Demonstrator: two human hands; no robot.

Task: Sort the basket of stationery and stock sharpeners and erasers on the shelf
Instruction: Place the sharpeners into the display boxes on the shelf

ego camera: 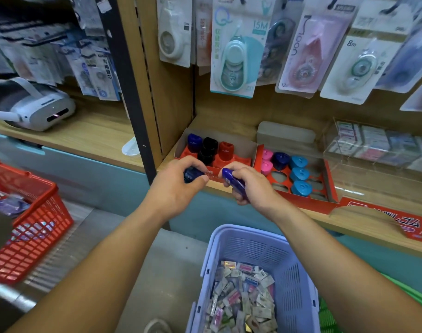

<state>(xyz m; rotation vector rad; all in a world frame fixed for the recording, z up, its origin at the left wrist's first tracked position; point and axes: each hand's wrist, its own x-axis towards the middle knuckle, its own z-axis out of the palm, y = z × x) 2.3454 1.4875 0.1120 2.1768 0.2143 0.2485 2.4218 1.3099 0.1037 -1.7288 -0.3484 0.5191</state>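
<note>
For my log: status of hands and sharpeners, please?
Left hand grips dark sharpener. Right hand grips blue sharpener. Both at left tray; path clear.

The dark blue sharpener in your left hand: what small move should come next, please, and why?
Probably ease the dark blue sharpener forward into a free front spot of the left box: the left hand holds it just before that box, where other sharpeners stand.
</note>
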